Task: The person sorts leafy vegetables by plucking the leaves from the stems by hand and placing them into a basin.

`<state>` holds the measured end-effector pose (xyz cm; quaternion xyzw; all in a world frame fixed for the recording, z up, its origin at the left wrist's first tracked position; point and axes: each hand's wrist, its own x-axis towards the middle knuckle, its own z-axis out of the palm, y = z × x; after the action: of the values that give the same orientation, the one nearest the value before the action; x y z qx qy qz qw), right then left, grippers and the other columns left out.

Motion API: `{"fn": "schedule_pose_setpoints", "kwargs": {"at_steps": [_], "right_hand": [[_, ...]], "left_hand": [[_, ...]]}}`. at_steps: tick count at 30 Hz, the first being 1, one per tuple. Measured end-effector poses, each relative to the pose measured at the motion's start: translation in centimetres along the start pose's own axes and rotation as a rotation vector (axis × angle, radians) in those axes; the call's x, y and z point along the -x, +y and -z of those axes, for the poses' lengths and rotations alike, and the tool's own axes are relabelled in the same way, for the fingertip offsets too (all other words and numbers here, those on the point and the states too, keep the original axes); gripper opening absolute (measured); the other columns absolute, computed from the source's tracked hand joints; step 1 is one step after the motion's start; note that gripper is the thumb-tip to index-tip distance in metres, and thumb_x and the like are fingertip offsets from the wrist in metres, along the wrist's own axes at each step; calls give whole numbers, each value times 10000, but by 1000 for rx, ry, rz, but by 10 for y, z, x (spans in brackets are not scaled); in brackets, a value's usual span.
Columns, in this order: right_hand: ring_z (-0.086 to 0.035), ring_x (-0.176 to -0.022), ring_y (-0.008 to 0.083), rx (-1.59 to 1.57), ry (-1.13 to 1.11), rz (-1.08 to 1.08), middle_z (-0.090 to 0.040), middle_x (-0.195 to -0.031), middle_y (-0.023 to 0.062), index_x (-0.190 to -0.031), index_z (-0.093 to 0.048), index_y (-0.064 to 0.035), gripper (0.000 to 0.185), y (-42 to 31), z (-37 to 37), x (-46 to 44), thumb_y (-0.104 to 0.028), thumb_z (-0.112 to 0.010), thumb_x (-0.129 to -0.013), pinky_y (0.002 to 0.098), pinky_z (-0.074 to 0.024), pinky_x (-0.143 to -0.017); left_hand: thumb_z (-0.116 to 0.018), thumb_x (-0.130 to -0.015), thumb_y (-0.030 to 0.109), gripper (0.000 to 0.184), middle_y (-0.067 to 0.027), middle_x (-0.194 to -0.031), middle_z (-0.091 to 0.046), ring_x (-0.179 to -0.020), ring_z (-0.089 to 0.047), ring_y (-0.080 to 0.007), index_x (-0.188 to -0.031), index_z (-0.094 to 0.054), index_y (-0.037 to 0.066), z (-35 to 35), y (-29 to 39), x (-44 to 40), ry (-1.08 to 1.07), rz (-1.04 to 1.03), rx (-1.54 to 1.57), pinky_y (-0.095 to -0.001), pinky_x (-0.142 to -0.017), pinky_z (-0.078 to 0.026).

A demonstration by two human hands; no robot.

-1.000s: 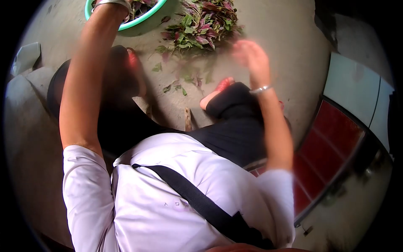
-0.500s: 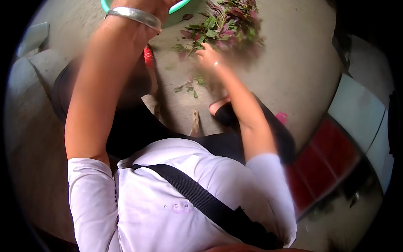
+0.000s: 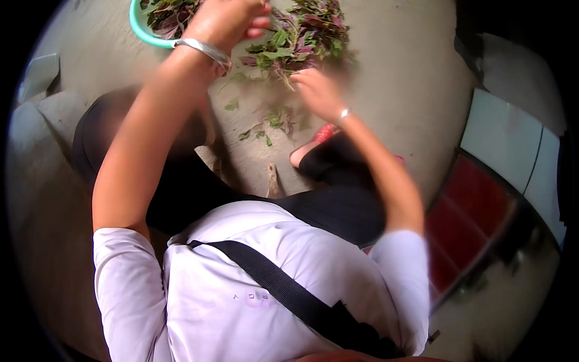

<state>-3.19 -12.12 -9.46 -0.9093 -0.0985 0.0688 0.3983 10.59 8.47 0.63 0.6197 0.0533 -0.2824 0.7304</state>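
A loose heap of green and purple leafy greens (image 3: pixel 307 39) lies on the floor in front of me. At its near edge, my right hand (image 3: pixel 322 95) is closed, thumb and finger pinching a leafy stem (image 3: pixel 288 77). My left hand (image 3: pixel 226 24), with a silver bangle at the wrist, is above the gap between the heap and a turquoise basin (image 3: pixel 140 27). Its fingers are curled together; what they hold, if anything, is too blurred to make out. More of the same dark leaves (image 3: pixel 170 17) fill the basin, partly hidden by my left hand.
Scattered loose leaves (image 3: pixel 274 119) lie on the concrete floor (image 3: pixel 404 78) between my feet. A small piece of wood (image 3: pixel 272 180) shows near my lap. Dark red panels (image 3: pixel 464 211) and pale panels (image 3: pixel 503 142) stand to the right.
My left hand has come down into view, its fingers curled beside the heap. My right hand has shifted slightly right and down, from pointing at the leaves to pinching a stem. More of the basin shows.
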Motion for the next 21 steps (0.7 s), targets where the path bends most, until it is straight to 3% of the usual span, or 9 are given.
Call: {"fn": "schedule_pose_setpoints", "kwargs": {"at_steps": [2, 4, 6, 7, 10, 13, 17, 21], "right_hand": [[-560, -874, 235, -102, 31, -41, -576, -956, 121, -944, -603, -1, 191, -23, 30, 9, -77, -501, -802, 297, -443, -777], [-563, -869, 213, -145, 116, -35, -582, -956, 119, -955, -605, 3, 195, -44, 52, 19, -57, -511, -795, 281, -441, -771], [-564, -876, 217, -205, 184, -71, -582, -956, 126, -959, -604, 6, 197, -70, 71, 31, -46, -513, -791, 283, -441, -774], [-565, -891, 228, -173, 225, -34, -580, -956, 133, -968, -603, 8, 202, -77, 76, 36, -30, -512, -791, 287, -442, -787], [-565, -906, 243, -55, 328, 61, -576, -974, 140, -984, -599, 7, 215, -106, 78, 49, -8, -505, -791, 303, -447, -795], [-566, -913, 265, -44, 337, 114, -563, -1009, 148, -979, -592, 5, 211, -121, 75, 56, -2, -509, -786, 321, -456, -789], [-573, -879, 236, -42, 437, 128, -566, -985, 139, -928, -596, 5, 156, -114, 71, 59, -23, -514, -798, 302, -466, -741], [-580, -788, 171, -257, 653, -127, -584, -924, 109, -886, -592, 15, 134, -95, 72, 59, -77, -508, -837, 253, -464, -664]], "left_hand": [[-522, -850, 144, 123, -37, -876, -608, -726, -577, -107, -950, -569, 91, -17, -1, 10, -55, 204, -198, -241, -635, -479], [-525, -851, 196, 113, -18, -820, -607, -711, -569, -96, -875, -564, 93, -25, -19, 15, -155, 140, -375, -245, -608, -469], [-527, -857, 239, 156, -8, -781, -602, -679, -569, -95, -870, -560, 87, -32, -33, 20, -298, 246, -418, -247, -586, -465], [-523, -863, 263, 186, -9, -783, -604, -661, -570, -97, -875, -557, 80, -35, -38, 24, -494, 123, -517, -246, -569, -466], [-514, -873, 298, 250, -22, -809, -613, -657, -587, -96, -928, -549, 57, -59, -34, 47, -525, 556, -266, -218, -563, -486], [-518, -874, 173, 140, -16, -842, -603, -694, -587, -80, -951, -551, 61, -67, -45, 55, -594, 488, 13, -192, -612, -487], [-527, -863, 139, 127, -11, -856, -602, -701, -579, -69, -956, -558, 58, -66, -53, 48, -556, 310, -60, -185, -617, -475], [-461, -893, 117, 167, -58, -974, -606, -791, -565, -72, -1017, -541, 40, -68, -50, 47, -601, 304, 39, -199, -684, -465]]}}
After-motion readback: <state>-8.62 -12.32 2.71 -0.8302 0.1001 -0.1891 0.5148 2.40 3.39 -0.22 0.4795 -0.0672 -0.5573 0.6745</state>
